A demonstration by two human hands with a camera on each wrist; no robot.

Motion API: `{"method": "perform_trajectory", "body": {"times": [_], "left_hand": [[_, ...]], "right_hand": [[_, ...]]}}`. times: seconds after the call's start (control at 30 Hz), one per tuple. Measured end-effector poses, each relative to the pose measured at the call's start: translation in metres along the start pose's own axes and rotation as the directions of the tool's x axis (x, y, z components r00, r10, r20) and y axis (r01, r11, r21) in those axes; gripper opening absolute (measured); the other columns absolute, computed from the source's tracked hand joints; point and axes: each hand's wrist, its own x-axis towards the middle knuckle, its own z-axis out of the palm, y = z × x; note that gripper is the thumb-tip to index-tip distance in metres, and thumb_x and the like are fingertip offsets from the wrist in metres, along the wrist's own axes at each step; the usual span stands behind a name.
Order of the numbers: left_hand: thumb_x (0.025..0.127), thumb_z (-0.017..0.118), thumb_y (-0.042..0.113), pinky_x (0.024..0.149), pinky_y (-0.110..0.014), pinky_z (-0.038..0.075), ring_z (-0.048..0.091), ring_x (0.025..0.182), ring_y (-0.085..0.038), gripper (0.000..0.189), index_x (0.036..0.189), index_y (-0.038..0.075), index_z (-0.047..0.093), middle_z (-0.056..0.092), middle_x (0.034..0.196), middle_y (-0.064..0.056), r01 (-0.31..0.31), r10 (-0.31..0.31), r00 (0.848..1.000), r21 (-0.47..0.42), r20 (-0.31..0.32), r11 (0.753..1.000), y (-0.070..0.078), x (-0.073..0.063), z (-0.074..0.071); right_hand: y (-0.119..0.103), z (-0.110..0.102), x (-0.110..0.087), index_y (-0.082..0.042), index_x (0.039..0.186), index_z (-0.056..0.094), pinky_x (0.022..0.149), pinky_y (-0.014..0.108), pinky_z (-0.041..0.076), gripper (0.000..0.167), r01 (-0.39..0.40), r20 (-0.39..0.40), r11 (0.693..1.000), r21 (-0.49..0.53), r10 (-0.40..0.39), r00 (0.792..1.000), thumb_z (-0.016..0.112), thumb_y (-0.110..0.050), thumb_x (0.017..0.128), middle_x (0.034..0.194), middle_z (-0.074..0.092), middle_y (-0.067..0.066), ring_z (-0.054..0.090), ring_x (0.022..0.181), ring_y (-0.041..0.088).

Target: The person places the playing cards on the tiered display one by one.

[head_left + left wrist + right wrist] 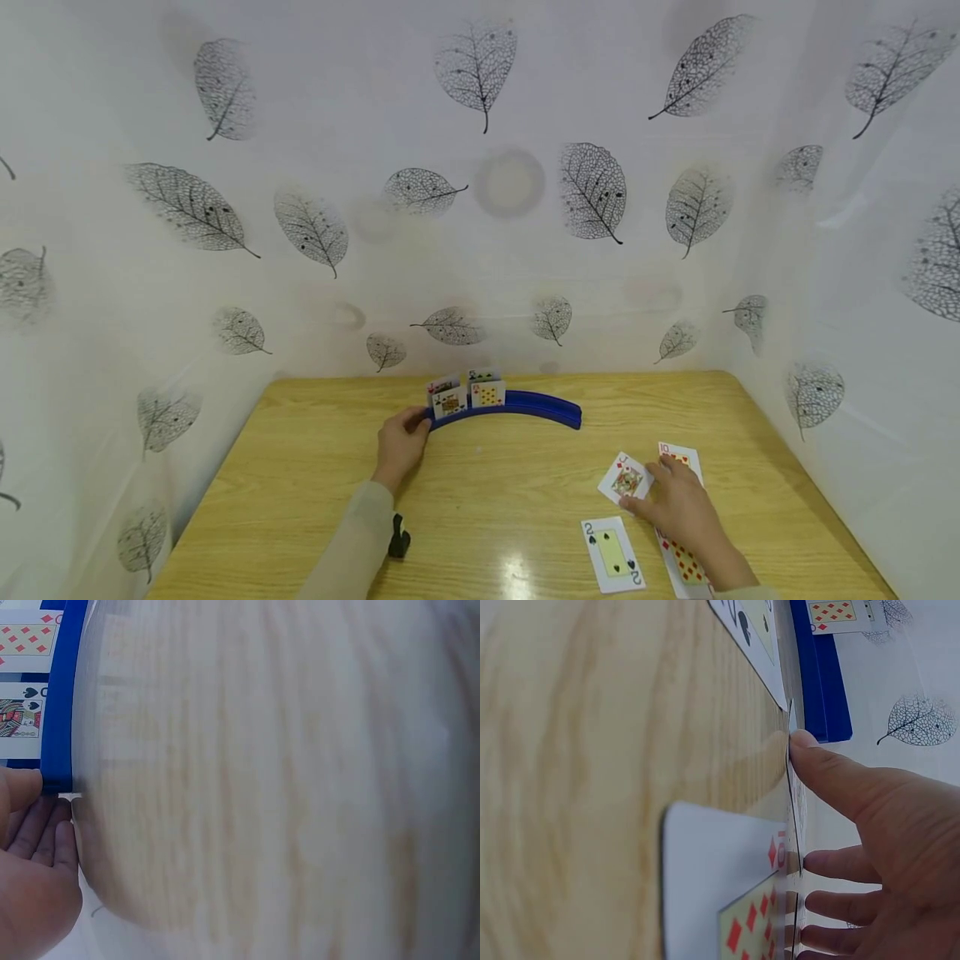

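Observation:
My left hand point(400, 446) grips the left end of a curved blue card holder point(543, 404), thumb against its tip and fingers curled beside it. Several playing cards stand in the holder, among them a spade face card point(21, 718) and a diamond card point(26, 641). On the right, my right hand point(681, 506) holds a jack of diamonds point(625, 482) by its edges, between thumb and index finger. Its other fingers reach over a red ten point(681, 455) on the table. Whether the jack is fully off the wood I cannot tell.
A two of spades point(613, 554) lies face up left of my right forearm. A diamond card point(686, 571) lies partly under that wrist. The wooden table point(495, 492) meets a leaf-patterned curtain point(510, 267) behind and at the sides. A small black object point(399, 537) shows at my left sleeve.

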Motion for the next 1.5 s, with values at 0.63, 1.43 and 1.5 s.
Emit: {"method": "perform_trajectory", "body": {"times": [0.63, 1.43, 1.5], "left_hand": [[0.100, 0.068, 0.004, 0.101, -0.053, 0.059, 0.071, 0.115, -0.039, 0.026, 0.125, -0.002, 0.073, 0.074, 0.125, -0.023, -0.030, 0.030, 1.000, 0.004, -0.006, 1.000, 0.001, 0.000, 0.000], [0.098, 0.069, 0.005, 0.101, -0.053, 0.059, 0.071, 0.116, -0.039, 0.028, 0.125, -0.001, 0.073, 0.074, 0.126, -0.022, -0.008, 0.008, 1.000, -0.004, -0.011, 1.000, 0.001, 0.000, 0.000], [0.099, 0.069, 0.005, 0.102, -0.053, 0.059, 0.071, 0.116, -0.039, 0.028, 0.125, -0.001, 0.073, 0.074, 0.126, -0.022, -0.005, 0.005, 1.000, -0.002, -0.010, 1.000, 0.001, 0.000, 0.000]], "right_hand": [[-0.005, -0.003, 0.004, 0.009, 0.131, 0.060, 0.108, 0.068, 0.047, 0.070, -0.035, -0.048, 0.987, 0.158, 0.043, 0.998, 0.092, -0.028, 0.081, 0.129, 0.066, 0.030, 0.059, 0.125, 0.050], [-0.025, -0.014, 0.022, 0.001, 0.123, 0.070, 0.074, 0.015, 0.059, 0.027, 0.043, -0.194, 0.845, 0.532, 0.072, 0.978, 0.074, -0.009, 0.098, 0.107, 0.073, 0.015, 0.062, 0.089, -0.008], [-0.029, -0.014, 0.025, 0.001, 0.125, 0.070, 0.074, 0.016, 0.060, 0.028, 0.043, -0.181, 0.834, 0.550, 0.069, 0.981, 0.073, -0.010, 0.099, 0.108, 0.073, 0.016, 0.063, 0.089, -0.008]]}}
